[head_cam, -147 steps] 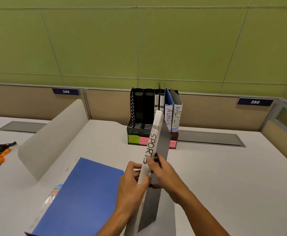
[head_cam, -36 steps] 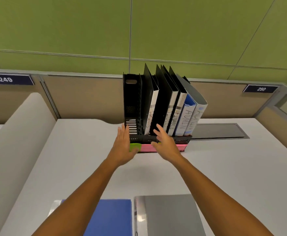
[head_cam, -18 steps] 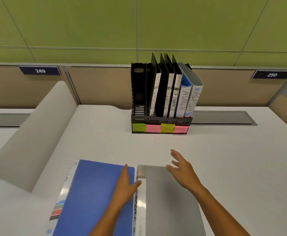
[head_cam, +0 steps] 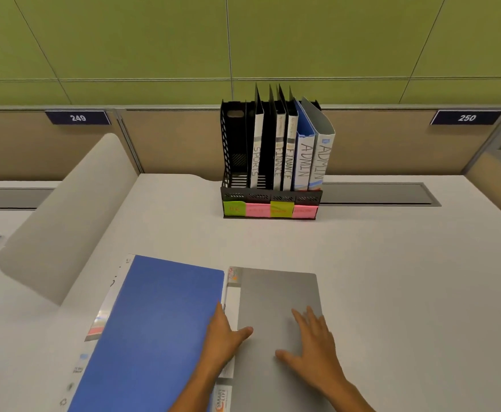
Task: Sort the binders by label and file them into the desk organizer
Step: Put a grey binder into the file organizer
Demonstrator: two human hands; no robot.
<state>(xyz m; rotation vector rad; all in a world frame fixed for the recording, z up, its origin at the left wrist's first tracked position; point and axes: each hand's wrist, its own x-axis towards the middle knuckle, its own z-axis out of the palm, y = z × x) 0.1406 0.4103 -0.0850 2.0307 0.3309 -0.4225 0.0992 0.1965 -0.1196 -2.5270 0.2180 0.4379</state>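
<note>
Your left hand (head_cam: 224, 337) lay flat with straight fingers along the spine edge of the grey binder (head_cam: 276, 295), its thumb reaching onto the grey cover and its outer edge against the blue binder (head_cam: 160, 328); it gripped nothing. Your right hand (head_cam: 314, 349) rested palm-down on the grey cover, fingers spread and straight, also gripping nothing. The grey binder lay flat on the desk (head_cam: 392, 278) directly under both hands, and the blue binder lay flat just beyond your left fingers, touching the grey one along its spine.

Well ahead of your fingertips stood the desk organizer (head_cam: 270, 200), against the partition. It held 5 binders upright: SPORTS (head_cam: 256, 150), 2 marked FINANCE (head_cam: 279, 156), then 2 marked ADMIN (head_cam: 305, 156) leaning slightly right. Its leftmost compartment held none. 4 sticky labels (head_cam: 270, 210), green, pink, yellow and pink, ran across its front; their writing was too small to read.
</note>
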